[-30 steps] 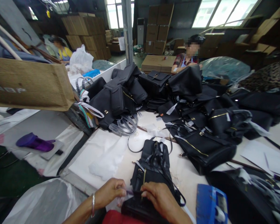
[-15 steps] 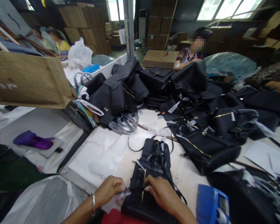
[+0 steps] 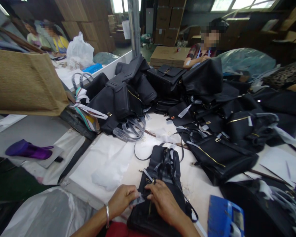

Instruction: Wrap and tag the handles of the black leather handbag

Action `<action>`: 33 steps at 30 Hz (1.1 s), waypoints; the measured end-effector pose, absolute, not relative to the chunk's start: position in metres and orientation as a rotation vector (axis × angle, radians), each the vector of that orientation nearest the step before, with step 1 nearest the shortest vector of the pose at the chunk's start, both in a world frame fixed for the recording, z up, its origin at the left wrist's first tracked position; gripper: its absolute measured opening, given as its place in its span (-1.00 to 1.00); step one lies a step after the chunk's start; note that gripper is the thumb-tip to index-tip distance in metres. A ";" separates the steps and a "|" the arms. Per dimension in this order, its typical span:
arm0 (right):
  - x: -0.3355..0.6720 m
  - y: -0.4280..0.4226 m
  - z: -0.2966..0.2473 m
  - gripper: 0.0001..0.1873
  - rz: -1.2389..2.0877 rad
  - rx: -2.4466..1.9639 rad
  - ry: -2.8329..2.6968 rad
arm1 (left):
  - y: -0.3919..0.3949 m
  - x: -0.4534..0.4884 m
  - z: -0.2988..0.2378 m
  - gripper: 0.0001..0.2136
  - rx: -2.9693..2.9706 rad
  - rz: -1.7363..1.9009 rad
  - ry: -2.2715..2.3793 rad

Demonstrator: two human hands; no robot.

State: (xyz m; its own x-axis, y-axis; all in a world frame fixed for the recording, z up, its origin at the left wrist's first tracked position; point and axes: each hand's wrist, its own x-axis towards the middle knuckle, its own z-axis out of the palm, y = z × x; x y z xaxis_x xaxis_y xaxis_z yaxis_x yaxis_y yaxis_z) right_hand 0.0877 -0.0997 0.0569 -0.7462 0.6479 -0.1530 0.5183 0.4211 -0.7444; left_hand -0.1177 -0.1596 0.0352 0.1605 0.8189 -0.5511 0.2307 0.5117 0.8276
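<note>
A black handbag (image 3: 162,171) with a gold zip lies on the white table (image 3: 118,158) right in front of me. My left hand (image 3: 122,199) pinches a small piece of clear plastic wrap (image 3: 138,199) at the bag's left edge. My right hand (image 3: 164,200) rests on the bag's front pocket, fingers curled at the gold zip pull beside the wrap. Thin black straps with plastic sleeves lie across the bag's top.
A heap of black handbags (image 3: 187,98) fills the table's middle and right. A blue tape dispenser (image 3: 224,217) sits at my right. A burlap bag (image 3: 24,82) hangs at left above a purple object (image 3: 27,149). Other people sit beyond the pile; cartons are stacked behind.
Both hands have slid a little up the bag toward the zip pull, and the left hand now holds the plastic wrap closer to the right hand. The view tilted down slightly.
</note>
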 end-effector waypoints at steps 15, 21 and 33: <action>0.079 -0.093 0.017 -0.81 1.371 -1.250 -2.475 | -0.134 -0.094 0.013 -0.73 0.841 0.675 1.451; 0.087 -0.068 -0.005 -0.78 0.862 -1.499 -2.647 | -0.136 -0.161 -0.001 -0.77 1.039 0.227 1.473; 0.128 -0.036 -0.041 -0.78 0.007 -1.794 -2.591 | -0.146 -0.218 -0.023 -0.68 1.163 0.361 2.282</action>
